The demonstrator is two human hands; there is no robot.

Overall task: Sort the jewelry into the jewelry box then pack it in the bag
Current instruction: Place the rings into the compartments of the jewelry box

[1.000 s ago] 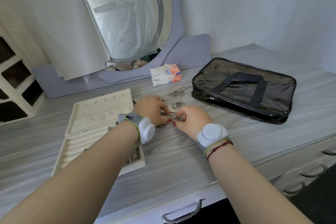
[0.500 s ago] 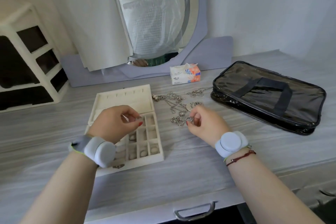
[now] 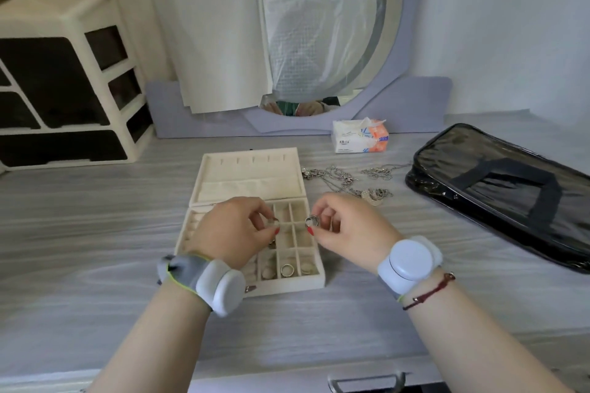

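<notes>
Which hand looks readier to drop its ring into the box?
Likely the left hand: its ring hangs directly over the box's small compartments, while the right hand's ring is at the box's right edge.

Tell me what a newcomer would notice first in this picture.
In the middle, the left hand and the right hand each pinch a ring above the open jewelry box. Behind the right hand lies a tangle of chains, and a black bag lies flat at the right edge.
</notes>
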